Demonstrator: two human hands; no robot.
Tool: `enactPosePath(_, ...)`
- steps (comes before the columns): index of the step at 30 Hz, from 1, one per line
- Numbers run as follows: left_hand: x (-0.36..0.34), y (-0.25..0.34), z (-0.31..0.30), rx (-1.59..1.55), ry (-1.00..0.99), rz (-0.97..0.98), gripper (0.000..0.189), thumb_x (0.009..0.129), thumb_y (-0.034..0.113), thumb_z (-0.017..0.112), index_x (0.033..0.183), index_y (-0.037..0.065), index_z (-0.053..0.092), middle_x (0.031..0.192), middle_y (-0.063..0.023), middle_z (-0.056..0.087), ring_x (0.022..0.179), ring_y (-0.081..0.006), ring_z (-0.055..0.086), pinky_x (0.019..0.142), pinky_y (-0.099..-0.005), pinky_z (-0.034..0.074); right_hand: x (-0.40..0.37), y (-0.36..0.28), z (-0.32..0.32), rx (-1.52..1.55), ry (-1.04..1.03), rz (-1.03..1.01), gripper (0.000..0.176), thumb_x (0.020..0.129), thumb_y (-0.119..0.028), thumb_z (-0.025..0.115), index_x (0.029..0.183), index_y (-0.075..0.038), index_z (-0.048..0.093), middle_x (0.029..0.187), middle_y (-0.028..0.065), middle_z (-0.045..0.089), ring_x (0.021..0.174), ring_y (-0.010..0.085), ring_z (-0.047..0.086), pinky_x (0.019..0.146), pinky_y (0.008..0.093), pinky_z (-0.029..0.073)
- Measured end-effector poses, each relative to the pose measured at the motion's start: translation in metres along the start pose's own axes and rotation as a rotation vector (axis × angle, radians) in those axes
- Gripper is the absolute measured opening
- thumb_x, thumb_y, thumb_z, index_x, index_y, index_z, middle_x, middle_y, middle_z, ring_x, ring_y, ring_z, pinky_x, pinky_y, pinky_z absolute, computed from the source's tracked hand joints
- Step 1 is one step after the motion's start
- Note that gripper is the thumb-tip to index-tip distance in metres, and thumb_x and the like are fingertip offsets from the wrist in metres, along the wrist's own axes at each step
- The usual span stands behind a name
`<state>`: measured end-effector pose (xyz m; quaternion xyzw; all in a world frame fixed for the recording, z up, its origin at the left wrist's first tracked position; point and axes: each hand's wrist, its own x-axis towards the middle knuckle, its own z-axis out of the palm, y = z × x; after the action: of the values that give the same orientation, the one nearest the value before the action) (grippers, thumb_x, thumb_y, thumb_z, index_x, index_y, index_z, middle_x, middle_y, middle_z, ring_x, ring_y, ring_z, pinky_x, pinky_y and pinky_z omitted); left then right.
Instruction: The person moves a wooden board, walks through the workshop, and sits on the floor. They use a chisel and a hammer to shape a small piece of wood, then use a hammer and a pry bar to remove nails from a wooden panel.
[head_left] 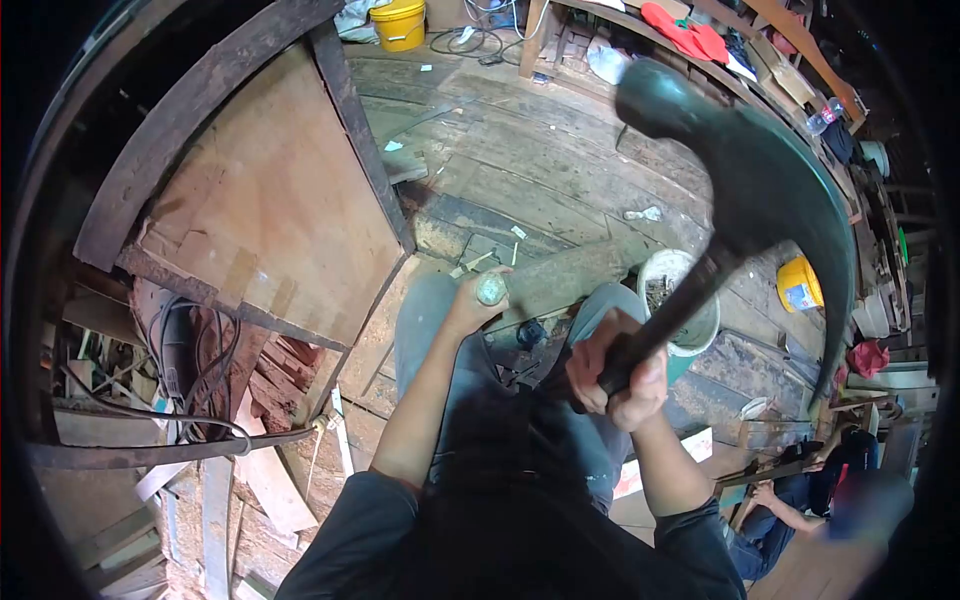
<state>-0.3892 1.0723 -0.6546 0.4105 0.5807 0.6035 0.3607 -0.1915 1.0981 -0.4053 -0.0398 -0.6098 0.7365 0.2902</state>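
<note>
My right hand (622, 372) grips a claw hammer (735, 180) by its handle. The hammer is raised close to the camera, its striking face at the upper left and its long curved claw reaching down on the right. My left hand (479, 303) is wrapped round an upright tool with a round, pale greenish end (491, 290), which I see end-on. The shank of that tool is hidden below the hand. Just beyond the left hand lies a thick wooden plank (575, 280), between and past my knees. A small dark object (531, 333) sits between my legs.
A whitish bucket (668, 275) stands by my right knee. To the left rises a framed wooden panel (275, 205), with a corded power tool (178, 350) and wood offcuts (270, 470) below. Yellow buckets (402, 27) (798, 284) stand farther off. Another person (800, 510) works at lower right.
</note>
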Motion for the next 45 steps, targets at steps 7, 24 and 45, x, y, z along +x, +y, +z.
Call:
enactPosePath(7, 0.000, -0.002, -0.004, 0.159, -0.018, 0.063, 0.042, 0.071, 0.008, 0.073, 0.111, 0.003, 0.061, 0.092, -0.0042, 0.065, 0.083, -0.0118, 0.059, 0.077, -0.0284, 0.048, -0.064, 0.091, -0.041, -0.418, 0.062, 0.771, 0.056, 0.096, -0.055, 0.037, 0.074, -0.004, 0.045, 0.048, -0.0005, 0.040, 0.039, 0.0093, 0.042, 0.038, 0.0248, 0.031)
enactPosePath(24, -0.003, -0.011, 0.005, 0.077, -0.019, 0.091, 0.031, 0.068, 0.007, 0.071, 0.098, 0.002, 0.060, 0.090, -0.0039, 0.064, 0.084, -0.0108, 0.057, 0.078, -0.0269, 0.047, -0.068, 0.070, -0.030, -0.391, 0.014, 0.821, 0.049, 0.101, -0.042, 0.033, 0.070, -0.006, 0.044, 0.045, 0.0017, 0.040, 0.034, 0.0109, 0.038, 0.034, 0.0270, 0.032)
enactPosePath(45, -0.006, -0.014, 0.006, 0.101, -0.105, 0.075, 0.038, 0.074, 0.005, 0.070, 0.111, 0.005, 0.062, 0.097, -0.0036, 0.065, 0.090, -0.0103, 0.059, 0.082, -0.0264, 0.047, -0.139, 0.089, -0.018, -0.122, 0.061, 0.693, 0.038, 0.102, -0.039, 0.032, 0.088, -0.005, 0.045, 0.049, 0.0007, 0.041, 0.033, 0.0093, 0.038, 0.033, 0.0239, 0.030)
